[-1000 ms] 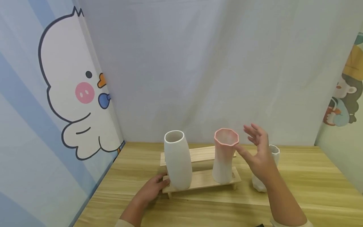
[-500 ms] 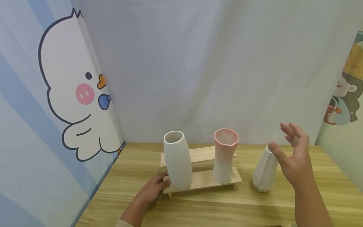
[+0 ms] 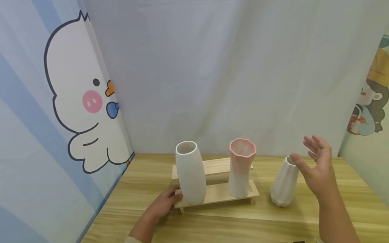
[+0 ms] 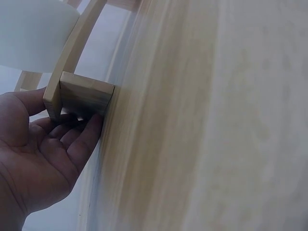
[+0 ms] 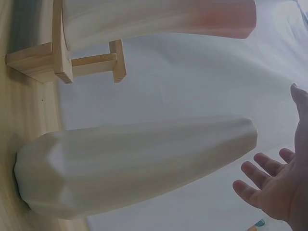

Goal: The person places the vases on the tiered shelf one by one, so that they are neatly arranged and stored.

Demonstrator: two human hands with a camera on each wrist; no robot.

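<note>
My left hand (image 3: 163, 203) grips the left end of a two-tier wooden stand (image 3: 217, 192). In the left wrist view the thumb lies over the board's edge and the fingers reach under it, beside the stand's leg (image 4: 86, 90). A tall smooth white vase (image 3: 191, 179) is upright on the lower tier at the left. At that tier's right end stands a vase with a pink flared rim (image 3: 239, 173), fading to white below. A faceted white vase (image 3: 284, 185) is upright on the table, right of the stand. Fingers spread, my right hand (image 3: 319, 170) holds nothing near this vase's mouth.
The wood-grain table (image 3: 243, 226) meets a pale grey curtain (image 3: 212, 84) at the back. Side panels carry a cartoon duck (image 3: 76, 74) on the left and a cartoon figure (image 3: 369, 101) on the right. A small dark object shows at the front edge.
My right hand has moved right, from beside the pink-rimmed vase to the faceted white vase, which it had partly hidden. The left hand and the stand have stayed put.
</note>
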